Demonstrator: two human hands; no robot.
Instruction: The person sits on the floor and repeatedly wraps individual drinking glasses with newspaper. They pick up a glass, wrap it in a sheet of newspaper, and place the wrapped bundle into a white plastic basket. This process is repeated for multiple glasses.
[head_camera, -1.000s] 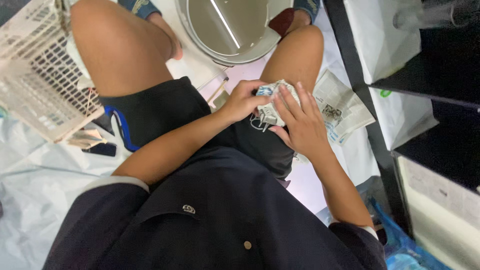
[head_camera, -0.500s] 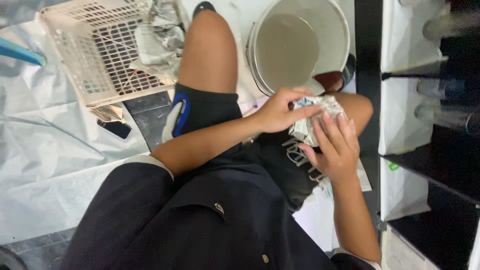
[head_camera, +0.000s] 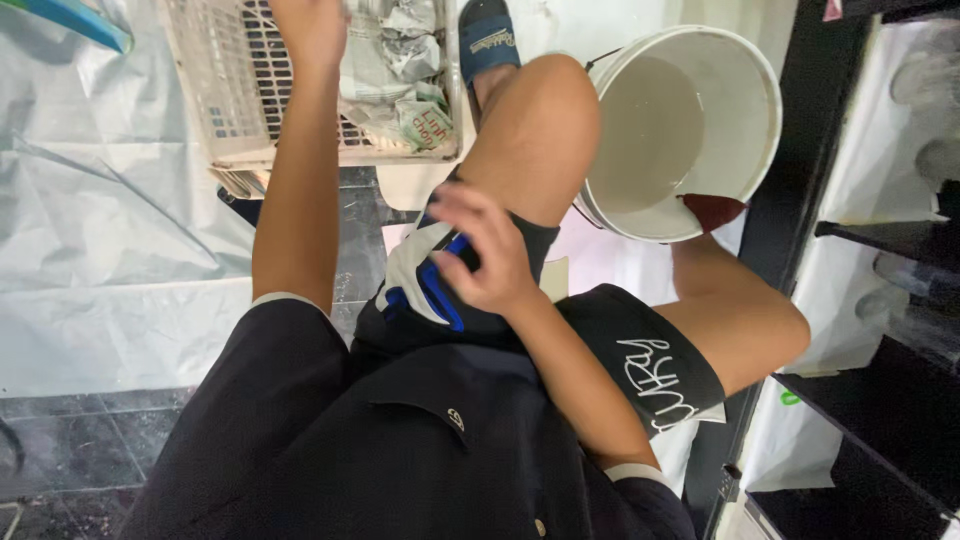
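Reaching forward, the left hand (head_camera: 312, 28) rests over the white slatted plastic basket (head_camera: 215, 90); its fingers run off the top edge, so I cannot tell whether they grip anything. Just right of it, inside the basket, lie crumpled newspaper-wrapped bundles (head_camera: 398, 75), apparently touching one another. The right hand (head_camera: 487, 250) hovers above the thigh, fingers loosely spread, holding nothing. Well right of it: a white round plastic bucket (head_camera: 750, 110) of cloudy water, close against the knee. Risk: a knee shift likely tips or slops it.
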